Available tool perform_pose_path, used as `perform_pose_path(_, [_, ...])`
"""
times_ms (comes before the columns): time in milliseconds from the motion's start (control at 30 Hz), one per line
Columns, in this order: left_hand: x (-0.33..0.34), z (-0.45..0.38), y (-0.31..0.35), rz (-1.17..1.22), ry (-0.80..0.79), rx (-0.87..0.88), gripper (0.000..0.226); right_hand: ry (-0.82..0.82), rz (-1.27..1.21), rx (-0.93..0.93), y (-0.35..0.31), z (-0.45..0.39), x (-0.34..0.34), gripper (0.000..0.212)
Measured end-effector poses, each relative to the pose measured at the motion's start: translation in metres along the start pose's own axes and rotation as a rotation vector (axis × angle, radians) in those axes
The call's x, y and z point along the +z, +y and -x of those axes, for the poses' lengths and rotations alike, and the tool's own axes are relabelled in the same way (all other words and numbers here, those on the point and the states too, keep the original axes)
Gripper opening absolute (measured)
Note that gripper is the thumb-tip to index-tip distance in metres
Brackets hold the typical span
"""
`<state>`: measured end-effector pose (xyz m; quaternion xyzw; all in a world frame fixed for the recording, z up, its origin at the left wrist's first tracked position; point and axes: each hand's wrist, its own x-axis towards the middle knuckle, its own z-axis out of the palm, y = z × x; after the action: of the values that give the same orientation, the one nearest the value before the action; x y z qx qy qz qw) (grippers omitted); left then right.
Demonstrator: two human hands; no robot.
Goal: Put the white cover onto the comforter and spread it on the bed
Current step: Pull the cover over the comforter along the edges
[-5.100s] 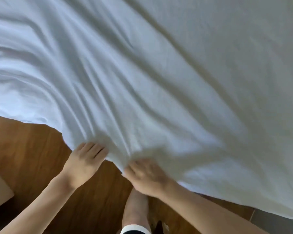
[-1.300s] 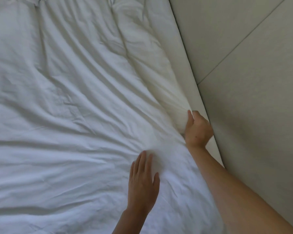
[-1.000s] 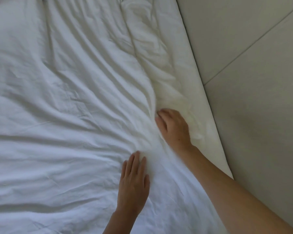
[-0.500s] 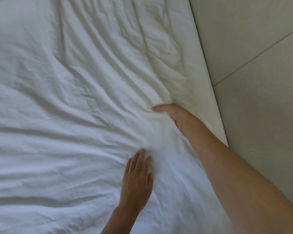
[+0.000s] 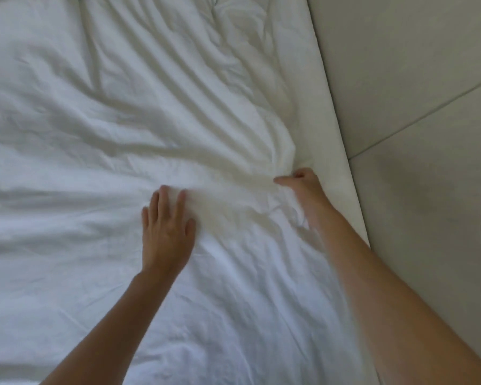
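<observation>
While spread wide over the bed, lies mostly flat at far left: white cover (image 5: 67, 168), with the comforter seemingly already inside, though no opening or bare filling shows to confirm it. Runs in long shallow ridges across that side, fanning toward the middle.

Further right, presses flat on the fabric with straight, slightly spread fingers: left hand (image 5: 167, 229), grasping nothing, pinning the cloth in place. Looks blurred just ahead of the fingertips, so hard to say whether the fabric there is bunched or only smeared.

Right again, gathers into a tight knot of creases converging on one spot. Pinches that spot: right hand (image 5: 303, 187), fingers curled into a clenched grip on a fold of the white cover, thumb side toward the left hand. Sits near the bed's right edge, just beside a smooth pale strip (image 5: 336, 151), probably mattress or sheet left uncovered. Beyond that, pale panelled wall (image 5: 414, 79), running diagonally with one seam line.

Judged from this: covering step apparently done, spreading well along but not finished. Still to do, by the look of it: drawing the pinched fold toward the wall side so that the bare strip is covered, then smoothing out the radiating creases between the two hands and the ridges up toward the top of the view. Far corners out of sight, so not possible to tell how they lie.
</observation>
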<state>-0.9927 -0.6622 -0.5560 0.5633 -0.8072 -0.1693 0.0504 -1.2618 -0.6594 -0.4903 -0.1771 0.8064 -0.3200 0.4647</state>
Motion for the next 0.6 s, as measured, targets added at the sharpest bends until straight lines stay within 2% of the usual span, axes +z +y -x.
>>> perform_pose_path(67, [0.003,-0.017,0.0,-0.019,-0.018,-0.017,0.054,-0.129,-0.239,0.095,-0.018,-0.015,-0.008,0.043])
perform_pose_path(133, [0.009,-0.027,0.007,-0.052,-0.009,-0.018,0.053,-0.246,-0.39,0.151,-0.031,-0.028,-0.011,0.047])
perform_pose_path(233, [0.017,-0.04,0.018,-0.085,-0.003,-0.007,0.054,-0.348,-0.286,0.212,-0.052,-0.041,-0.003,0.045])
perform_pose_path(367, [0.019,-0.053,0.025,-0.072,-0.016,-0.006,0.059,-0.538,-0.066,0.271,-0.072,-0.04,-0.001,0.028])
perform_pose_path(433, [0.016,-0.057,0.026,-0.043,0.013,0.014,0.061,-0.598,-0.007,0.243,-0.083,-0.035,-0.009,0.034])
perform_pose_path(467, [0.013,-0.058,0.027,-0.025,0.039,0.024,0.061,-0.57,0.028,0.195,-0.087,-0.035,-0.014,0.034])
perform_pose_path(500, [0.011,-0.06,0.027,-0.01,0.06,0.036,0.061,-0.447,0.056,0.094,-0.087,-0.036,-0.019,0.029])
perform_pose_path(533, [0.008,-0.062,0.028,0.003,0.073,0.055,0.061,-0.21,0.071,-0.05,-0.084,-0.038,-0.027,0.021])
perform_pose_path(600, [0.006,-0.067,0.029,0.016,0.085,0.085,0.058,0.426,0.182,-0.378,-0.069,-0.043,-0.045,0.021])
